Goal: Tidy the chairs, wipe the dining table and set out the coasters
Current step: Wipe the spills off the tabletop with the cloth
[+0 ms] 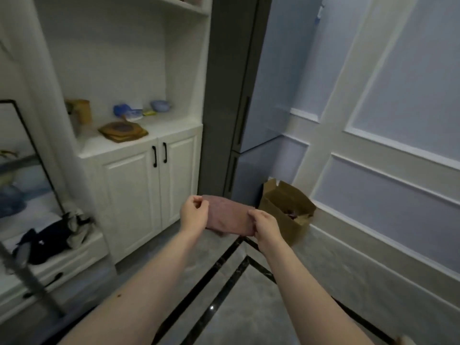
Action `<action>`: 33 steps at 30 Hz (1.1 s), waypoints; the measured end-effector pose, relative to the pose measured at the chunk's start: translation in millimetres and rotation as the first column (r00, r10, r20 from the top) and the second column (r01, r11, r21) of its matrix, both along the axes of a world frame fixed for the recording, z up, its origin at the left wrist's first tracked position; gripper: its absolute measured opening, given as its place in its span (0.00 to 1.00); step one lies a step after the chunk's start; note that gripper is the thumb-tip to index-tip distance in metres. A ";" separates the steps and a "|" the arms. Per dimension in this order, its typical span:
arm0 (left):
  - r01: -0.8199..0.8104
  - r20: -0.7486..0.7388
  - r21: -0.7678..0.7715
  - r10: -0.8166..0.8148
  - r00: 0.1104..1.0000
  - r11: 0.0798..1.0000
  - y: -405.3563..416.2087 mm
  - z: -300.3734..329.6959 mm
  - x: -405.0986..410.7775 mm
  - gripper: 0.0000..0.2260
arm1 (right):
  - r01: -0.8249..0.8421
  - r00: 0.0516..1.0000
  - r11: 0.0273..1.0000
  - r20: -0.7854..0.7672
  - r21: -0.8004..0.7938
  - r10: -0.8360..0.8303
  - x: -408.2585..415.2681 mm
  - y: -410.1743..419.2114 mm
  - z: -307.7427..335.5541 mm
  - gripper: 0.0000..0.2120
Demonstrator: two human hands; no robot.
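Clothes [47, 239], dark and crumpled, lie on a low white bench at far left, beside a black-framed rack [29, 143] that holds blurred blue things. Right of that stands a white cabinet [139, 192] with two doors and black handles. On its counter a stack of wooden coasters [123, 131] sits near the front edge, with a tan jar [81, 111] behind it to the left and a blue pouch [127, 112], a small yellow item and a blue bowl [160, 105] along the back wall. A tall grey fridge [231, 95] stands just right of the cabinet.

Both bare forearms reach forward over the grey floor [239, 307], which carries black inlay lines. The left hand [194, 211] pinches the upper left corner of a pink cloth [227, 216] between thumb and curled fingers. The right hand [266, 226] grips the cloth's right edge the same way. The cloth hangs stretched between the two hands, in the air in front of the fridge's lower part, well apart from the coasters.

Just behind the right hand an open cardboard box [286, 207] stands on the floor against a pale blue panelled wall [385, 120]; something dark lies inside, too blurred to name.
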State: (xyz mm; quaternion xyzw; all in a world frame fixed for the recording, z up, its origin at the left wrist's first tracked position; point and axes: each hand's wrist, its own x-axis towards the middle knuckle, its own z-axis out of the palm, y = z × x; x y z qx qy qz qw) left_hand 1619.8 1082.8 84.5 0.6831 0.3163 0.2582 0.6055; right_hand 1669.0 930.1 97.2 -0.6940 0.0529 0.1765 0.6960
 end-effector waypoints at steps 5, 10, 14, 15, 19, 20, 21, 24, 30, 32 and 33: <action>-0.156 0.017 -0.090 0.158 0.987 0.984 88.1 -6.0 42.5 0.02 | -0.130 0.991 0.989 0.024 0.070 0.128 60.5 100.6 -3.3 0.07; -0.266 0.036 -0.110 0.271 0.962 0.958 183.5 -4.0 112.2 0.04 | -0.281 0.960 0.957 0.043 0.073 0.278 151.3 206.3 -2.2 0.08; -0.318 0.060 -0.122 0.327 0.943 0.940 239.3 12.8 172.3 0.04 | -0.357 0.934 0.933 0.061 0.055 0.353 227.1 273.4 10.4 0.08; -0.330 0.064 -0.120 0.339 0.939 0.936 254.2 17.4 188.0 0.04 | -0.381 0.924 0.923 0.066 0.055 0.377 245.4 292.0 15.2 0.08; -0.374 0.049 -0.115 0.382 0.923 0.920 301.0 21.7 233.7 0.05 | -0.443 0.895 0.895 0.081 0.053 0.438 297.7 344.6 19.2 0.07; -0.382 0.055 -0.125 0.390 0.919 0.916 315.8 21.2 249.9 0.05 | -0.453 0.890 0.889 0.084 0.066 0.448 313.6 359.1 18.6 0.07; -0.386 0.045 -0.127 0.395 0.918 0.914 325.0 21.9 260.2 0.05 | -0.456 0.889 0.887 0.081 0.071 0.451 324.7 368.7 16.9 0.06; -0.383 0.048 -0.146 0.393 0.918 0.912 361.6 16.6 303.5 0.05 | -0.462 0.886 0.884 0.077 0.074 0.457 366.8 403.9 10.6 0.08; -0.339 0.102 -0.043 0.342 0.934 0.940 429.3 12.1 371.5 0.05 | -0.423 0.900 0.902 0.152 0.082 0.408 437.5 464.2 4.5 0.04; -0.304 0.123 0.008 0.301 0.946 0.953 455.9 12.2 394.2 0.04 | -0.416 0.902 0.901 0.181 0.123 0.392 460.0 484.2 6.9 0.04; -0.295 0.133 0.048 0.286 0.949 0.954 466.2 11.0 401.6 0.03 | -0.423 0.898 0.894 0.198 0.144 0.393 467.7 490.0 7.5 0.05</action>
